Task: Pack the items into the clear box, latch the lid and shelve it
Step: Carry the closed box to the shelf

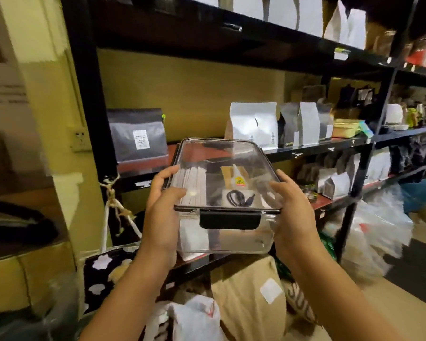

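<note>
I hold the clear box [241, 238] in the air in front of a black shelving unit, its far end over the middle shelf [312, 150]. My left hand [161, 212] grips its left side and my right hand [294, 212] grips its right side. The transparent lid [219, 156] lies on top and the black latch [230, 219] on the near end is folded down. Through the lid I see white packets [191, 185], a small glue bottle [239, 179] and a coiled black cable [239, 196].
On the middle shelf a dark pouch [138, 139] stands at the left and white and grey pouches [256, 125] at the right, with a gap between them behind the box. Paper bags [249, 303] and plastic bags [371, 232] crowd the floor below.
</note>
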